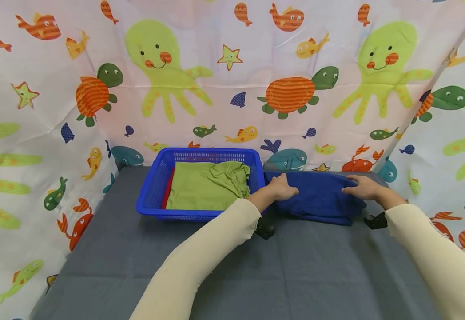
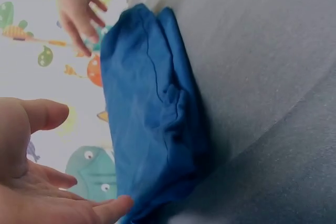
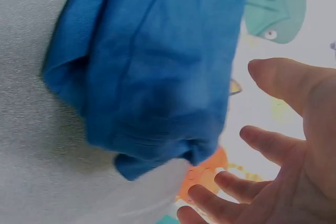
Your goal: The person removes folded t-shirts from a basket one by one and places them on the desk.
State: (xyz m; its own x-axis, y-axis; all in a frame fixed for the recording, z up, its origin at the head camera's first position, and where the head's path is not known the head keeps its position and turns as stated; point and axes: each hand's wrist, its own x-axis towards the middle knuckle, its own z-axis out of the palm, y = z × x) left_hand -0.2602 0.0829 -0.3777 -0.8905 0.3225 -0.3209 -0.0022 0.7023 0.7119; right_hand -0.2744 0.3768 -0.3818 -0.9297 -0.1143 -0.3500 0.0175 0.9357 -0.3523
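Note:
A dark blue folded cloth (image 1: 316,195) lies on the grey surface, just right of the basket. Over its left end is my left hand (image 1: 282,187), its fingers spread and apart from the fabric in the left wrist view. At the opposite end my right hand (image 1: 363,187) hovers with thumb and fingers parted, as the right wrist view shows beside the blue cloth (image 3: 168,72). Neither hand grips anything. Loose folds show along the near side of the blue cloth (image 2: 149,108) in the left wrist view.
A blue plastic basket (image 1: 148,200) stands at the back, left of the cloth. Inside lie a green folded cloth (image 1: 200,184) and a red cloth (image 1: 168,189) under it. A curtain printed with sea animals (image 1: 216,89) rises behind and at both sides of the grey tabletop (image 1: 168,253).

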